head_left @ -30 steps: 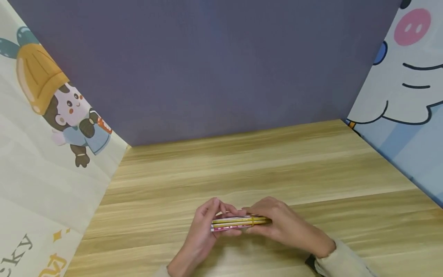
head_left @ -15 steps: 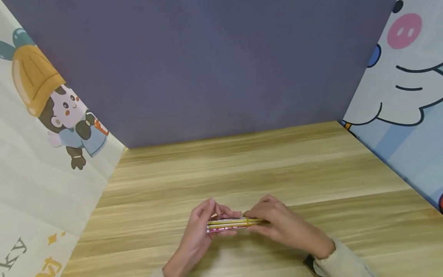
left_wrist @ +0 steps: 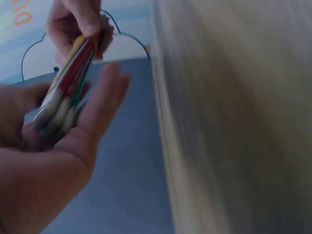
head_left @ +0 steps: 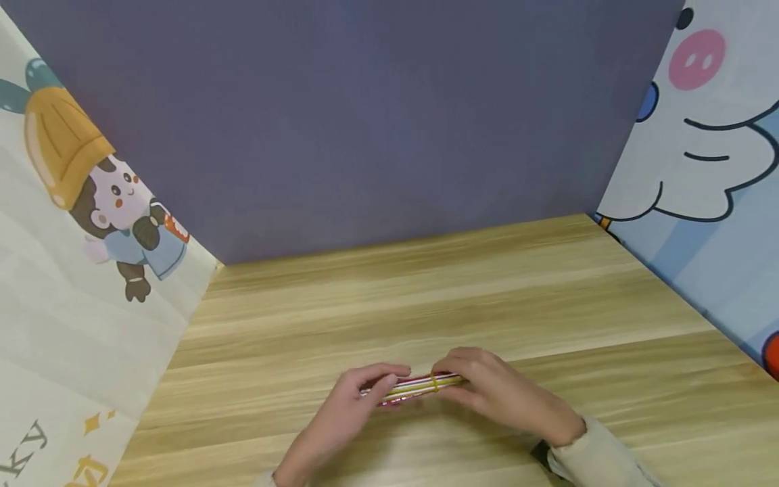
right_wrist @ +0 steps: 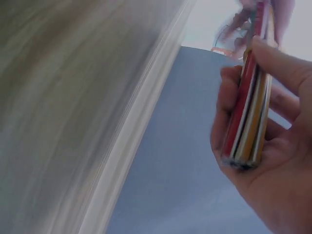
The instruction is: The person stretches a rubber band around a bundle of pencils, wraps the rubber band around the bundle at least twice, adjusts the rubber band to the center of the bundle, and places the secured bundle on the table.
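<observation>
A bundle of pencils [head_left: 414, 387], striped in yellow, white and red, lies crosswise between both hands. A thin yellow rubber band [head_left: 435, 383] circles it near the right hand. My left hand [head_left: 349, 402] holds the left end, its thumb along the near side and fingers on the far side. In the left wrist view that hand is blurred, and pale pencil ends [left_wrist: 58, 114] sit within its grasp. My right hand [head_left: 496, 389] grips the right end beside the band; the right wrist view shows red and yellow pencils [right_wrist: 248, 112] between its thumb and fingers.
Beneath the hands spreads a wood-grain table [head_left: 389, 297]. A grey-purple panel [head_left: 365, 122] stands along its back edge. Cartoon-printed walls flank it, a cream one [head_left: 91, 352] on the left and a blue-white one [head_left: 700, 203] on the right. Something dark [head_left: 541, 453] shows at the right sleeve.
The pencil bundle has turned, so white stripes now face up where yellow ones did. My left thumb has come over its near side. The head view has shifted slightly.
</observation>
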Motion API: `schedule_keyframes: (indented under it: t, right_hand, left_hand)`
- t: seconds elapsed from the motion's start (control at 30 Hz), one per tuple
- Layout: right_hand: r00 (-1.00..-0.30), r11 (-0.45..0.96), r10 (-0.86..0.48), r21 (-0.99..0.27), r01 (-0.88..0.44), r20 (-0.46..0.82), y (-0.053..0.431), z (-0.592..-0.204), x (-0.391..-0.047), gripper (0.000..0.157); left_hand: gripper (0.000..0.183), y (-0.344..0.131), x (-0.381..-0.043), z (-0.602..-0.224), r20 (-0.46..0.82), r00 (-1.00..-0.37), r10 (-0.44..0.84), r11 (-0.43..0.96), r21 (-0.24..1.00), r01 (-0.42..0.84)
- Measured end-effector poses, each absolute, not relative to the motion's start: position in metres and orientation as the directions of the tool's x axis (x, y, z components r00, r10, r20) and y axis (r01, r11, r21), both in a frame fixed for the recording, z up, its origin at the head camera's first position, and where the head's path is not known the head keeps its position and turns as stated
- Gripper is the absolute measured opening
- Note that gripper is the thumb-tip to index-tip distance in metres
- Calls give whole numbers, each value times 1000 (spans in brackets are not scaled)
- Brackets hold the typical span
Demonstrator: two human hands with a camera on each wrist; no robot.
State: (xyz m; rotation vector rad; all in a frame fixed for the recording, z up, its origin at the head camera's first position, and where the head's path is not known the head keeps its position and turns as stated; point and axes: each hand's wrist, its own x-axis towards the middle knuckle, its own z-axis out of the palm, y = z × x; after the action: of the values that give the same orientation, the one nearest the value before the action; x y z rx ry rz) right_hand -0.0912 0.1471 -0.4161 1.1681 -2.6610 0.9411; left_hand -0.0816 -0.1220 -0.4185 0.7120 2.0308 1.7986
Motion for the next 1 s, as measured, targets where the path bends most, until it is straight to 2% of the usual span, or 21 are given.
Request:
schedule_keyframes:
  t: [0.07, 0.17, 0.23, 0.43, 0.57, 0.8, 1.0]
  right_hand:
    - [-710, 553, -626, -458, -696, 322, 148, -418, -93, 20]
    - [-724, 582, -618, -443, -683, 305, 149, -421, -96, 20]
    - [-739, 579, -621, -484, -657, 260, 150, -424, -98, 19]
    - [-760, 548, -640, -625, -557, 116, 163, -429, -108, 14]
    - [-770, 562, -630, -623, -544, 103, 167, -429, -110, 16]
    - [-800, 617, -581, -558, -555, 153, 169, -427, -112, 20]
    - [-783, 618, -594, -518, -591, 184, 168, -428, -112, 21]
  left_hand:
    - [28, -127, -83, -420, 90, -782, 616, 231, 929, 289]
    - [27, -132, -84, -420, 95, -745, 661, 353, 836, 420]
    - [24, -133, -85, -419, 96, -753, 650, 422, 779, 464]
    - [17, -133, -86, -421, 86, -823, 561, 616, 621, 485]
    - [17, -132, -88, -421, 88, -840, 535, 671, 560, 486]
    - [16, -130, -91, -420, 80, -842, 534, 692, 532, 489]
    - [20, -126, -95, -422, 99, -833, 544, 728, 438, 527]
